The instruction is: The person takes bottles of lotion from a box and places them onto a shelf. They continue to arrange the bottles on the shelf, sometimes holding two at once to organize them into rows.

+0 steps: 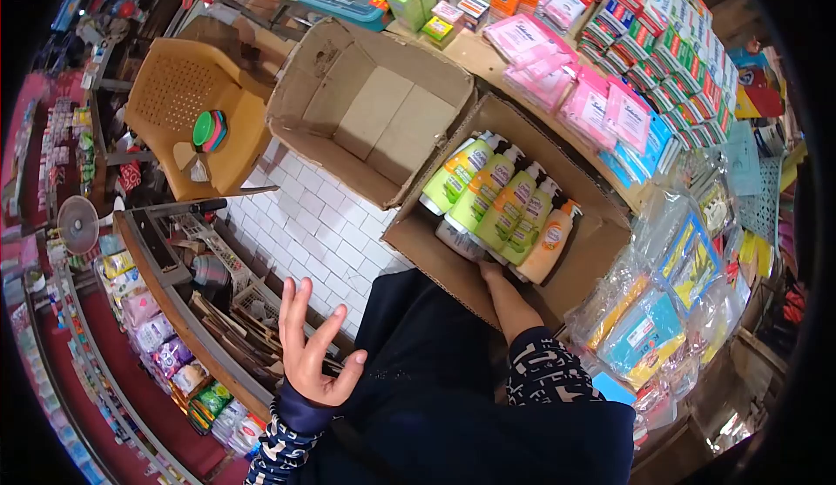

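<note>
My right hand reaches into a cardboard box and touches the bottom of a white pump bottle lying there; whether the fingers grip it I cannot tell. Beside it lie several green pump bottles and one orange bottle. My left hand is raised in the air at the left, fingers spread, holding nothing. Dark clothing covers my lap below.
An empty open cardboard box stands behind. A tan plastic chair holds coloured lids. Shelves of packaged goods run along the right, hanging plastic packets nearby. Racks of goods line the left; white tiled floor between.
</note>
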`<action>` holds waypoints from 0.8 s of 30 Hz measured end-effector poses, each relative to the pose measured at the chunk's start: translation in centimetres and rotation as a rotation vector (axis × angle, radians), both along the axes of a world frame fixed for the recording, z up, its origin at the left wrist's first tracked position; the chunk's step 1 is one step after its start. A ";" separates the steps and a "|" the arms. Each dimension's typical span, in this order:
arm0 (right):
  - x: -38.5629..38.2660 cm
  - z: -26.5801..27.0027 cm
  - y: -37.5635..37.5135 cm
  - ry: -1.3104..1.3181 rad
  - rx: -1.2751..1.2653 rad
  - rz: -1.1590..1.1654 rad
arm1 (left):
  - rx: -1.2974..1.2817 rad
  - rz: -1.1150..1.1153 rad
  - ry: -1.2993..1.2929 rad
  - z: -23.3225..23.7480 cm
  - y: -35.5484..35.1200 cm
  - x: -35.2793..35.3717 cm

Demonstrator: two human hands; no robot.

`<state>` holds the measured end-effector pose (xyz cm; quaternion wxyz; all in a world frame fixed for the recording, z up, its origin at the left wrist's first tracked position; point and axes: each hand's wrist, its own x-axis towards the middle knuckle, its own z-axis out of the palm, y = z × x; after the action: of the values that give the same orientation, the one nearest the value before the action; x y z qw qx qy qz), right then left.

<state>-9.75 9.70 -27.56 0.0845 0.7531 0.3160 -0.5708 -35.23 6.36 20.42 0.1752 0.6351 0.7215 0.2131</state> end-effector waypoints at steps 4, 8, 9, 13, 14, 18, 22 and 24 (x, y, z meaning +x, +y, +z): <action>0.2 0.6 0.5 0.118 0.182 -0.140 | -0.031 0.028 0.020 -0.4 -0.9 -0.2; -2.3 3.1 1.4 0.127 0.058 -0.391 | -0.084 0.022 0.011 -1.4 -1.4 0.1; -1.8 1.4 1.2 0.175 0.045 -0.434 | -0.093 0.012 0.006 -1.7 -1.3 0.2; -2.2 -0.6 0.6 0.167 0.099 -0.355 | -0.111 -0.029 -0.004 -2.2 -0.8 0.5; -2.6 -0.4 0.9 0.182 0.048 -0.375 | -0.110 -0.046 -0.009 -2.3 -0.6 0.5; -5.9 5.7 3.5 0.134 -0.044 -0.107 | -0.105 -0.085 -0.034 -2.5 0.3 0.6; -5.5 9.9 4.0 0.324 -0.007 -0.270 | -0.106 -0.097 -0.074 -3.3 1.1 0.5; -4.5 11.5 3.7 0.395 -0.018 -0.273 | -0.134 -0.124 -0.088 -3.5 1.8 0.1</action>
<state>-14.26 13.41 -16.09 -0.0501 0.6619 0.2167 -0.7159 -35.13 8.20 16.91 0.2620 0.6555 0.6849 0.1807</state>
